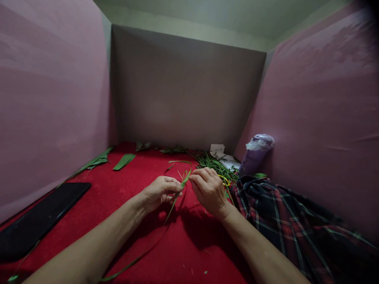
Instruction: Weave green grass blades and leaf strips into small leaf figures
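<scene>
Over the red cloth (142,228), my left hand (161,192) pinches a folded or woven long green leaf blade (185,179) between thumb and fingers. The fingertips of my right hand (209,192) are closed on the other side of the same leaf, at its upper right. One narrow strip of it curls up and loops back to the left, while another end hangs below my left hand. Just behind my right hand lies a heap of thin green grass blades (214,163), with a yellow handle (225,180) partly hidden beside it.
Pink walls flank the cloth. A black flat slab (44,217) lies at left, near a broad cut leaf (123,161). At right are a plaid cloth (284,221), a purple container (254,156) with clear plastic on top, and white paper (217,150).
</scene>
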Tool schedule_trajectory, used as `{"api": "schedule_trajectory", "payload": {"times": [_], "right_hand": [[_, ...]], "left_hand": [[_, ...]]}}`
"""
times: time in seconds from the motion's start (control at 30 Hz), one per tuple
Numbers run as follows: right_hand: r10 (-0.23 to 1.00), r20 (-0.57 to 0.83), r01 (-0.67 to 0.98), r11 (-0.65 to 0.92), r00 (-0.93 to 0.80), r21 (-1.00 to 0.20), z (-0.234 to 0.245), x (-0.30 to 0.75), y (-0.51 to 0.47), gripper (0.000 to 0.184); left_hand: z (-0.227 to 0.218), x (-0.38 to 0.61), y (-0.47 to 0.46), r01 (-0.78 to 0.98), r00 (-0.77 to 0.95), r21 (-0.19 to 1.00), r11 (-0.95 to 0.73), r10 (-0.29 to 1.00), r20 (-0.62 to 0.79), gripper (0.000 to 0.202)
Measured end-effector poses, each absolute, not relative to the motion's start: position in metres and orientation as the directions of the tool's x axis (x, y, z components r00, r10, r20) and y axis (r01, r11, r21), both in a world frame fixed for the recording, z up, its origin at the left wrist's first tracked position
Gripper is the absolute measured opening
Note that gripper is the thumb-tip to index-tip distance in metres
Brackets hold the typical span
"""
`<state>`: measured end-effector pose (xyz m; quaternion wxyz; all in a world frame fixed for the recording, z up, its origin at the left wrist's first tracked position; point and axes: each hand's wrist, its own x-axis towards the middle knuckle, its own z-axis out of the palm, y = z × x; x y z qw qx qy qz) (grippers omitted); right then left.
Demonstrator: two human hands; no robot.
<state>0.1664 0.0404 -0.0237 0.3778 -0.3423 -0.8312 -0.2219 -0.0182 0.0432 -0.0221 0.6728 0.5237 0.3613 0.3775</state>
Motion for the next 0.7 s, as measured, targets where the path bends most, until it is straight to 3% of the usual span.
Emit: {"api": "schedule_trajectory", "payload": {"times": [0.2,0.47,0.63,0.7], "right_hand": [[0.510,0.731,0.770,0.637,-0.453,0.032,-0.0319,0.1626,0.0401,0.020],[0.470,0.770,0.754,0.656,-0.431,0.022,-0.0289,0.1609,0.0419,0.017],[0.522,0.739,0.807,0.589,-0.427,0.050,-0.0316,0.1600,0.0408,0.018],[0.566,0.732,0.833,0.554,-0.379,0.003,-0.0319,0.1601,0.0386,0.016]], "left_hand": [[-0.0241,-0.0197,0.0439,-0.120,0.489,0.977,0.177,0.867,-0.097,0.011],[-0.0221,-0.0182,0.0447,-0.131,0.460,0.979,0.154,0.884,-0.078,0.010],[-0.0199,-0.0183,0.0434,-0.131,0.447,0.979,0.155,0.891,-0.082,0.010],[-0.0192,-0.0186,0.0435,-0.125,0.432,0.982,0.144,0.898,-0.077,0.010]]}}
